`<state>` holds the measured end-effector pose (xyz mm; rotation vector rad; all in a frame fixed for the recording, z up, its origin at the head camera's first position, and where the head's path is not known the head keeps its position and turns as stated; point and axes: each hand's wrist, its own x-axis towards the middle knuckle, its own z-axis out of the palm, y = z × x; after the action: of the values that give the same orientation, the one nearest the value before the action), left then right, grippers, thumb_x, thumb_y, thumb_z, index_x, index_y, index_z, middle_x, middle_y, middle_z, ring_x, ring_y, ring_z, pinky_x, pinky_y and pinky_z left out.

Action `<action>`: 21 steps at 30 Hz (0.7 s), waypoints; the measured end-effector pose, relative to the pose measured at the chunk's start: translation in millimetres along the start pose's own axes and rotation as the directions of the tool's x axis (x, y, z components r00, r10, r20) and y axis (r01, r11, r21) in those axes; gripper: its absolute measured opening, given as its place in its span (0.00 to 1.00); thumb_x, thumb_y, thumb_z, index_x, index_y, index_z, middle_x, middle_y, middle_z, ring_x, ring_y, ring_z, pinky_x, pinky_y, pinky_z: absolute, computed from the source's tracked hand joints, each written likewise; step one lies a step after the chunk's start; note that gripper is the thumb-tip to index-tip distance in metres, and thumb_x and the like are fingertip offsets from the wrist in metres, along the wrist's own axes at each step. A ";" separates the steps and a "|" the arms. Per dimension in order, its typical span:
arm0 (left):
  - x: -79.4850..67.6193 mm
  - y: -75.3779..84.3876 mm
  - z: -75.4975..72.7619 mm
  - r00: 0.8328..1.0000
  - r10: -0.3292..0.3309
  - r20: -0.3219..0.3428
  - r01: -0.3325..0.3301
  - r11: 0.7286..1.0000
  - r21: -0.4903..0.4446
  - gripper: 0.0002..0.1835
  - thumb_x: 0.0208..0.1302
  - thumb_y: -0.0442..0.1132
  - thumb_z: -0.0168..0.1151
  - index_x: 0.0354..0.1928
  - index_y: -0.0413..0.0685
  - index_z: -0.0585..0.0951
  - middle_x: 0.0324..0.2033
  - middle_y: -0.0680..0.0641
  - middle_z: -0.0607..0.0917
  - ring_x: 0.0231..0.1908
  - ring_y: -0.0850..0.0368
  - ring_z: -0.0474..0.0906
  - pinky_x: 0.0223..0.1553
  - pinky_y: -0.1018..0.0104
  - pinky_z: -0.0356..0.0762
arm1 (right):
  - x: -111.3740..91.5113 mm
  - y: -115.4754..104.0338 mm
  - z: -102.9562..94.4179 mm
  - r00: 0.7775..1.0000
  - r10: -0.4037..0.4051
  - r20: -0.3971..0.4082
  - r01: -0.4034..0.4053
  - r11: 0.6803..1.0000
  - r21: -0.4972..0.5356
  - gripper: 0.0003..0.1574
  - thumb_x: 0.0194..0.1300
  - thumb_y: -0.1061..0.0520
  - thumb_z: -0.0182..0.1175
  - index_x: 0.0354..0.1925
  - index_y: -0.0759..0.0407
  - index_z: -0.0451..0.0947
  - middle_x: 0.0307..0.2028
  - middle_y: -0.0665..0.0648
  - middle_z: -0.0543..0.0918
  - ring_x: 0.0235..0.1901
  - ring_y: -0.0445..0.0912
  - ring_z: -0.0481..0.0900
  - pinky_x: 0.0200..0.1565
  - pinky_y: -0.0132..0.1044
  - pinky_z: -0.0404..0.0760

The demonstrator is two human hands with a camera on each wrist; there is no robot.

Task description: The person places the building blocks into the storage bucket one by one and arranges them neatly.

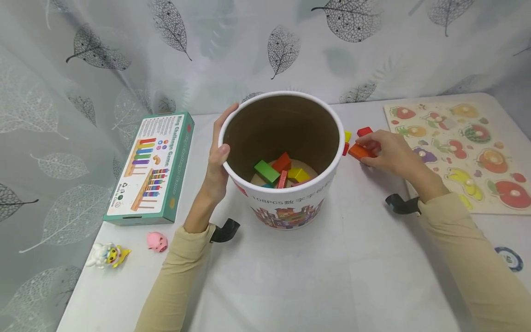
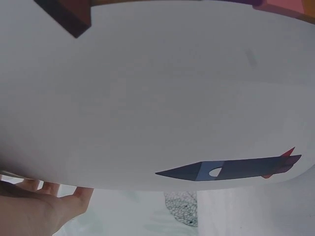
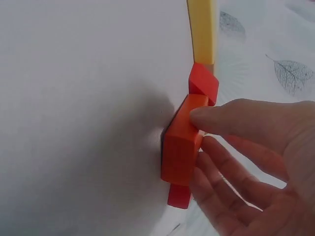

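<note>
A large white bucket point(image 1: 290, 203) with printed buildings stands in the middle of the head view. My left hand point(image 1: 217, 161) grips its rim on the left, thumb over the edge and fingers along the outer wall. Inside lie several coloured blocks, among them a green block point(image 1: 267, 172) and a yellow block point(image 1: 298, 175). To the right of the bucket, my right hand point(image 1: 390, 150) pinches an orange block point(image 3: 179, 152) between thumb and fingers. Close around it are red blocks point(image 3: 203, 83) and a yellow block point(image 3: 203, 32), partly hidden behind the bucket in the head view.
A boxed ring game point(image 1: 147, 166) lies on the left, with a pink pig figure point(image 1: 157, 241) and a yellow-and-white figure point(image 1: 109, 255) in front of it. A fruit puzzle board point(image 1: 439, 170) lies on the right, and a round chip point(image 1: 509, 259) near the right edge. A leaf-print curtain point(image 1: 249, 41) hangs behind.
</note>
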<state>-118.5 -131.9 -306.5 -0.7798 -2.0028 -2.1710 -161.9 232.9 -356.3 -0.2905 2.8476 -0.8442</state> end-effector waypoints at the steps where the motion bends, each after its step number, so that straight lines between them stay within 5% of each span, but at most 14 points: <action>1: 0.1 0.0 -0.3 1.000 0.000 -0.001 0.000 1.000 0.002 0.49 0.56 0.73 0.49 0.75 0.57 0.53 0.68 0.49 0.64 0.66 0.48 0.61 0.63 0.39 0.60 | -0.3 -0.3 0.2 1.000 0.007 0.011 -0.007 1.000 -0.006 0.31 0.57 0.64 0.66 0.60 0.67 0.73 0.51 0.71 0.77 0.49 0.63 0.74 0.51 0.58 0.77; 7: -0.5 0.2 -1.8 1.000 0.001 -0.008 -0.001 1.000 -0.001 0.49 0.56 0.72 0.49 0.75 0.58 0.53 0.68 0.49 0.64 0.66 0.47 0.61 0.63 0.40 0.60 | -0.5 -0.9 5.9 0.999 0.024 0.049 -0.022 0.999 -0.037 0.34 0.57 0.63 0.67 0.61 0.69 0.72 0.52 0.72 0.76 0.49 0.64 0.72 0.52 0.59 0.77; 13: 0.2 -0.9 -0.4 1.000 0.000 -0.001 0.000 1.000 -0.009 0.49 0.56 0.72 0.50 0.75 0.57 0.53 0.68 0.48 0.64 0.65 0.47 0.61 0.64 0.40 0.59 | -5.8 3.2 1.0 1.000 0.003 -0.023 -0.002 1.000 0.020 0.30 0.57 0.60 0.67 0.58 0.66 0.75 0.50 0.70 0.80 0.48 0.62 0.77 0.48 0.49 0.78; 18: 0.4 -1.2 0.1 1.000 0.007 0.007 -0.007 1.000 -0.009 0.49 0.56 0.72 0.49 0.75 0.56 0.52 0.68 0.48 0.63 0.65 0.47 0.61 0.64 0.39 0.59 | -20.5 -12.8 -28.7 0.975 -0.068 -0.214 0.079 0.996 0.044 0.29 0.57 0.62 0.69 0.58 0.62 0.78 0.49 0.67 0.82 0.44 0.60 0.80 0.39 0.20 0.69; 21: -0.3 -1.0 -0.3 1.000 0.008 0.004 -0.008 1.000 -0.011 0.49 0.56 0.72 0.49 0.75 0.56 0.52 0.68 0.48 0.64 0.66 0.47 0.61 0.64 0.39 0.59 | -30.1 -33.7 -48.5 0.923 -0.148 -0.356 0.164 0.986 0.016 0.31 0.55 0.62 0.70 0.58 0.58 0.78 0.47 0.62 0.82 0.42 0.40 0.81 0.38 0.14 0.65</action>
<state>-118.7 -132.2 -307.5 -0.7921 -1.9882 -2.1793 -137.9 237.4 -294.7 -0.4013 3.1633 -1.0909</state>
